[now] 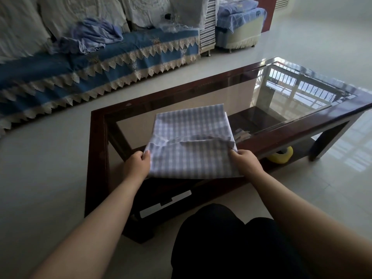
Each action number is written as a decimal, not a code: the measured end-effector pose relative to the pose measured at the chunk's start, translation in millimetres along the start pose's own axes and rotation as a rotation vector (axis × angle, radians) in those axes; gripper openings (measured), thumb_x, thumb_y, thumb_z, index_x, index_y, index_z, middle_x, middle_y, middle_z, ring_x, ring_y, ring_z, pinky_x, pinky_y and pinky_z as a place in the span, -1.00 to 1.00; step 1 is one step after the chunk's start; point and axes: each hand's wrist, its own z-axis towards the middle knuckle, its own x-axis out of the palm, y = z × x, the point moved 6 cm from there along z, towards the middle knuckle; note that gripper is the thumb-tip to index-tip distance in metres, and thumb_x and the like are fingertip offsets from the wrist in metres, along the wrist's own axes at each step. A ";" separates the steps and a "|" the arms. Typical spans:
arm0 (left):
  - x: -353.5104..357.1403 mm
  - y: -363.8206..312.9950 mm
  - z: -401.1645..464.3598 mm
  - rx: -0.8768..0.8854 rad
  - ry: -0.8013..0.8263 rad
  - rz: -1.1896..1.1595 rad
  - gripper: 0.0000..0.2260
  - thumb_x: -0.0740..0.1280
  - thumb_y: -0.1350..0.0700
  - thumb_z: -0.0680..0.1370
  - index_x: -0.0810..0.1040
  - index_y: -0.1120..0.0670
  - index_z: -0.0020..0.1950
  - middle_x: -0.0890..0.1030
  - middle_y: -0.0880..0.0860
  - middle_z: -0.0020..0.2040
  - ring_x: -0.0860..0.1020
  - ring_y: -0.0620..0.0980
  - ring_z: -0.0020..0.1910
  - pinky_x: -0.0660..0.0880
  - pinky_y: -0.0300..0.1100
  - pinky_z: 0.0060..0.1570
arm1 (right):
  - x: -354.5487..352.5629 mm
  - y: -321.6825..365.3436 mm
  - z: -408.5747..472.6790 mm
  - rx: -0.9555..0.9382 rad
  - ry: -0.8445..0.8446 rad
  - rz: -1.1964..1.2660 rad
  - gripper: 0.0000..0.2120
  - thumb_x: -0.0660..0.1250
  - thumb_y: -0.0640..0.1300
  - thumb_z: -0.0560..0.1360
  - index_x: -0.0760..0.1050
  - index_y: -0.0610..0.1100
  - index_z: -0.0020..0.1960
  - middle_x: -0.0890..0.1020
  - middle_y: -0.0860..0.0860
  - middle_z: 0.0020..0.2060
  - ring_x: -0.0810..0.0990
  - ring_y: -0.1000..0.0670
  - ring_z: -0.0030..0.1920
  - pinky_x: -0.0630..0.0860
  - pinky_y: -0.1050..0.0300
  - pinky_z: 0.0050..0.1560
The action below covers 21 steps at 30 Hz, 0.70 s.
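A blue-and-white checked cloth (191,137) lies folded on the near end of a glass-topped coffee table (96,141) with a dark wooden frame. Its near part is lifted off the glass and doubled over. My left hand (137,165) pinches the cloth's near left corner between thumb and fingers. My right hand (246,161) pinches the near right corner in the same way. Both hands hover just above the table's near edge, with the cloth stretched between them.
A sofa under a blue lace-trimmed cover (100,69) runs along the left, with a crumpled purple-blue garment (94,37) on it. A yellow object (281,157) sits on the table's lower shelf. My dark-clothed knees (225,248) are in front of the table. Pale tiled floor surrounds it.
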 end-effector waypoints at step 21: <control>22.5 -60.3 -32.6 0.589 -0.010 0.366 -0.56 0.10 -0.02 0.61 0.18 -0.03 0.49 0.17 0.07 0.54 0.10 0.13 0.52 0.06 0.07 0.46 | -27.2 37.8 36.2 -0.430 0.051 -0.286 -0.57 0.46 0.07 0.37 0.34 0.07 0.13 0.35 0.06 0.07 0.52 -0.02 -0.05 0.47 0.08 -0.08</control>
